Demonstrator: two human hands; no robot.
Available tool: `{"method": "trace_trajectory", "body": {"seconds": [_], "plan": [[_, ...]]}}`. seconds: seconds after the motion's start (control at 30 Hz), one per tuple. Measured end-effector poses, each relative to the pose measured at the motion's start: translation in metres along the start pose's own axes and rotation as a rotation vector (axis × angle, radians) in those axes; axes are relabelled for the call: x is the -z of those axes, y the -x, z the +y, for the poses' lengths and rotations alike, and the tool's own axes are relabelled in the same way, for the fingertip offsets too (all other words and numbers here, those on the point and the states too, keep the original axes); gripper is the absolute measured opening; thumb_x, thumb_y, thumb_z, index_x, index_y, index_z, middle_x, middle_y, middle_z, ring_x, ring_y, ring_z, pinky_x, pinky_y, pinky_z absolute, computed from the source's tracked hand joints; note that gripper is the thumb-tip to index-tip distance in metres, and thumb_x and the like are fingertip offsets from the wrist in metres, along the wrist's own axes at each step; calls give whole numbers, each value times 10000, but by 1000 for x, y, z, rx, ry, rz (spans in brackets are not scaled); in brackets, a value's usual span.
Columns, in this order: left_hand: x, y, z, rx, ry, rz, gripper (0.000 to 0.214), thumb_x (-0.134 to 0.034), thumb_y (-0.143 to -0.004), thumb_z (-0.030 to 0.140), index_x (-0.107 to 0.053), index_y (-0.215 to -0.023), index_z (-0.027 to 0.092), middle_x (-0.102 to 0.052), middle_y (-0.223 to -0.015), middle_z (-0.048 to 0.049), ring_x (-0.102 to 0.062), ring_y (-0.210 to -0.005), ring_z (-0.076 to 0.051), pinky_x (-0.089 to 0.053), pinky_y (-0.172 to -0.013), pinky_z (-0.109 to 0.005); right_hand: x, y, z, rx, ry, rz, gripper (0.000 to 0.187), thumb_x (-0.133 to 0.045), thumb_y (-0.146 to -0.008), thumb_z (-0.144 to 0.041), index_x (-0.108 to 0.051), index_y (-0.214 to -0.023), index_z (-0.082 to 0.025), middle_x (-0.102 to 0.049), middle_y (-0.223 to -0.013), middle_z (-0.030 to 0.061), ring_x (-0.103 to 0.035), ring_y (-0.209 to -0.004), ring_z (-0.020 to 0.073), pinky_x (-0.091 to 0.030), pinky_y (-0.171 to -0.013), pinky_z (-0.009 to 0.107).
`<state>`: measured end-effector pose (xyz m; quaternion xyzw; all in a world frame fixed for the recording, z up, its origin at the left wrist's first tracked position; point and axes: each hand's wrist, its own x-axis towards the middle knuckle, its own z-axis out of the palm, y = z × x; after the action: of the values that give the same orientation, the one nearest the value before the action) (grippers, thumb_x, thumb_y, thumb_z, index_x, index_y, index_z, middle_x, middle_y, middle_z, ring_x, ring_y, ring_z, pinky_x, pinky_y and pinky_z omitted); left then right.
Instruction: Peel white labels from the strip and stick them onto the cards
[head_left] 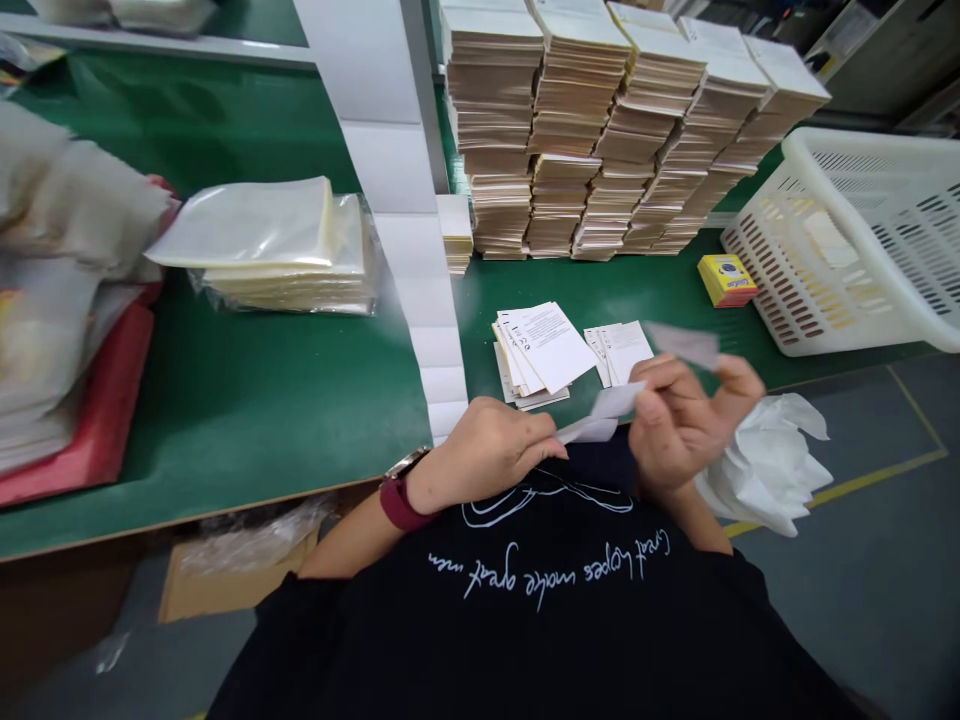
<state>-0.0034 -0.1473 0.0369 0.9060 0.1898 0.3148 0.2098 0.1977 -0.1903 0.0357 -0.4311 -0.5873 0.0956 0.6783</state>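
Just past the right hand [686, 425] — printed sheets [544, 350], white basket [847, 240]

Green-topped workbench [225, 400]: tall stacks of cream cards [592, 130] at rear, 5 cols approx., tops leaning. Clear plastic-wrapped packs of cream sheets [277, 250] on bench, L of white paper strip [390, 170]. White slotted plastic basket [847, 240] at far R w/ small yellow box [726, 280] just beside it. Red tray [97, 420] at L edge under bagged goods [67, 220]. Cardboard box [232, 585] below bench front, plastic film on top. Crumpled white sheet [772, 465] over grey floor [877, 600]; yellow floor line [840, 490] runs behind.
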Motion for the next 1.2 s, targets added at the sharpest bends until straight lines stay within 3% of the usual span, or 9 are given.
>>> {"method": "trace_trajectory", "body": {"seconds": [0.07,0.1,0.17,0.27,0.4,0.7,0.9,1.03,1.2], "plan": [[3,0,-4,-102,-182,29,316,-451,-957,274,-551,-674,174,-504,-536,32,-450,-487,-91,-330,-467,-246,9,-15,8,-69,27,75,476,-570,-827,-248,-378,-1250,-352,-508,-706,-38,-526,-622,165,-481,-639,361],[4,-1,-6,-141,-264,58,264,-443,-933,222,-561,-702,172,-557,-592,7,-486,-528,-109,-365,-491,-258,12,-22,14,-114,38,50,476,-580,-826,-282,-374,-1250,-347,-496,-695,-40,-511,-597,160,-468,-609,345],[4,-3,-13,-202,-359,116,173,-439,-869,141,-576,-765,163,-662,-785,-59,-579,-680,-156,-472,-593,-306,14,-35,24,-213,51,-89,501,-606,-818,-342,-365,-1257,-335,-494,-694,-43,-480,-551,145,-442,-558,319],[-1,-4,-23,-230,-359,153,137,-452,-804,81,-572,-790,147,-684,-1033,-116,-625,-963,-225,-548,-847,-430,5,-47,36,-366,40,-345,531,-619,-823,-380,-351,-1277,-310,-512,-702,-47,-479,-537,133,-424,-530,299],[-9,-2,-30,-221,-322,148,144,-457,-780,60,-582,-811,124,-683,-1047,-130,-622,-1065,-242,-544,-947,-452,-13,-52,39,-505,-14,-513,557,-605,-834,-313,-311,-1306,-288,-493,-649,-74,-490,-534,124,-401,-512,274],[-11,3,-30,-185,-279,115,164,-456,-765,60,-587,-841,121,-679,-1101,-127,-621,-1094,-268,-543,-960,-461,-20,-53,37,-569,23,-571,550,-569,-818,-177,-334,-1304,-277,-492,-642,-75,-452,-531,114,-375,-507,264],[-13,4,-32,-156,-279,82,155,-464,-742,64,-576,-825,131,-634,-1246,-132,-607,-1115,-268,-535,-967,-454,-24,-49,32,-410,275,-608,534,-525,-818,-143,-390,-1317,-278,-509,-662,-58,-470,-582,126,-432,-593,290],[-14,5,-33,-156,-272,87,168,-457,-738,65,-571,-832,144,-644,-1234,-121,-604,-1125,-263,-537,-958,-456,-23,-47,32,-280,534,-530,542,-588,-818,-245,-435,-1337,-287,-622,-827,5,-521,-671,166,-457,-639,328],[-13,4,-33,-147,-251,60,173,-454,-740,69,-568,-841,151,-628,-1263,-123,-590,-1156,-264,-529,-966,-480,-18,-47,44,-402,354,-459,621,-610,-845,-385,-343,-1398,-297,-646,-834,-13,-526,-615,138,-467,-599,307]]}}
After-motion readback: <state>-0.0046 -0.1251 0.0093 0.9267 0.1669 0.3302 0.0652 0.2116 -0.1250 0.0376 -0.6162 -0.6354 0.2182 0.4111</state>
